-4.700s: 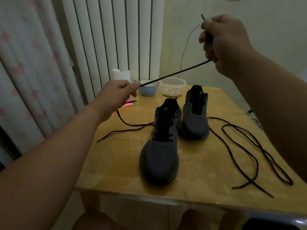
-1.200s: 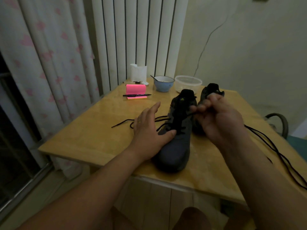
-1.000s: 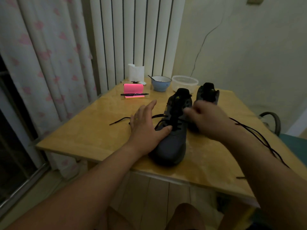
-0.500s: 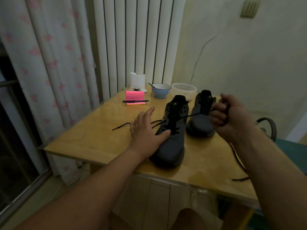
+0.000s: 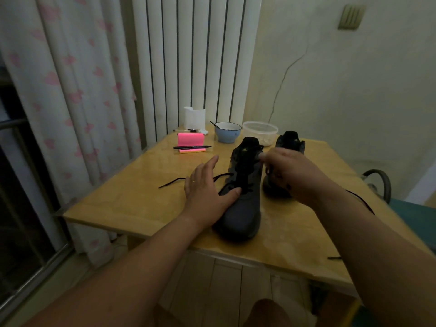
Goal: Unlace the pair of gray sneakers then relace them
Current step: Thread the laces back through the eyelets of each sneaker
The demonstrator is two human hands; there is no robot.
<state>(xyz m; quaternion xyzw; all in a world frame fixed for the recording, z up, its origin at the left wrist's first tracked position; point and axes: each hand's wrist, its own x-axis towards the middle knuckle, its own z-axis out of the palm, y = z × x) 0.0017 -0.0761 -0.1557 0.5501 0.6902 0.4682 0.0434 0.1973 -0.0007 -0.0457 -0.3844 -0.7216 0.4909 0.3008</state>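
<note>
Left hand (image 5: 207,192) lies flat against the left side of the near gray sneaker (image 5: 243,197), fingers extended and slightly spread, thumb (image 5: 232,193) across the vamp; nothing gripped. A black lace (image 5: 174,181) trails from this shoe leftward over the wooden table (image 5: 132,199). Right hand (image 5: 292,173) hovers at the shoe's upper eyelets, fingertips (image 5: 265,155) bunched together; whether they pinch lace cannot be determined through blur. Second gray sneaker (image 5: 289,140) stands behind that hand. A second lace (image 5: 361,199) lies at right.
</note>
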